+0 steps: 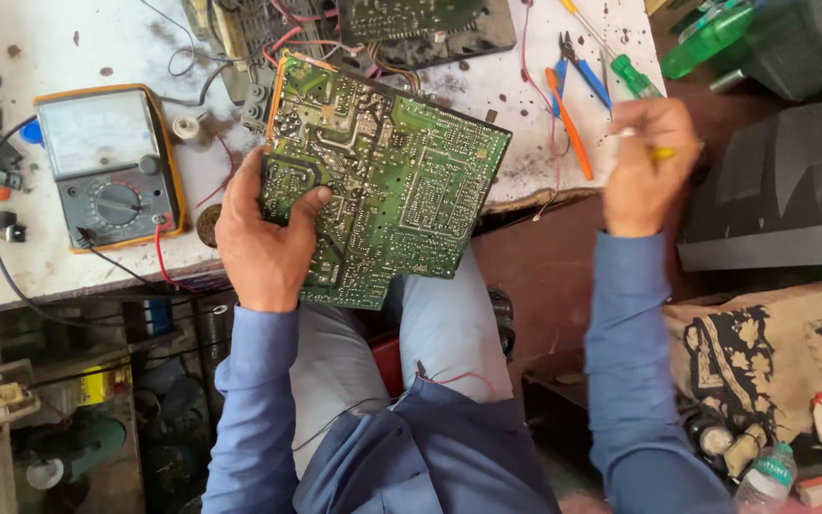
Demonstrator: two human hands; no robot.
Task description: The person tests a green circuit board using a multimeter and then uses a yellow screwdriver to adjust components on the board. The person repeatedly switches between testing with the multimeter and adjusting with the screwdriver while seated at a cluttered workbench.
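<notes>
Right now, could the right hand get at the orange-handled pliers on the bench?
Probably yes. The right hand sits just beside the orange-handled pliers with bare bench between them, but its fingers already pinch a small yellow tool, which may hamper a grasp.

Showed a cramped repair corner under soft, even light, with no hard shadows anywhere. Held a white-painted workbench top [126, 38] across the upper left, scuffed and speckled with dark stains, its near edge chipped and ragged. Gave way to a reddish-brown floor [544, 276] just past that edge. Kept dim open shelving [78, 381] beneath the bench, crowded with dusty parts too dark to tell apart. Carried a dark grey plastic television casing [782, 190] at the right, and below it a beige cloth printed with black flowers [763, 347], crumpled over a heap.
</notes>
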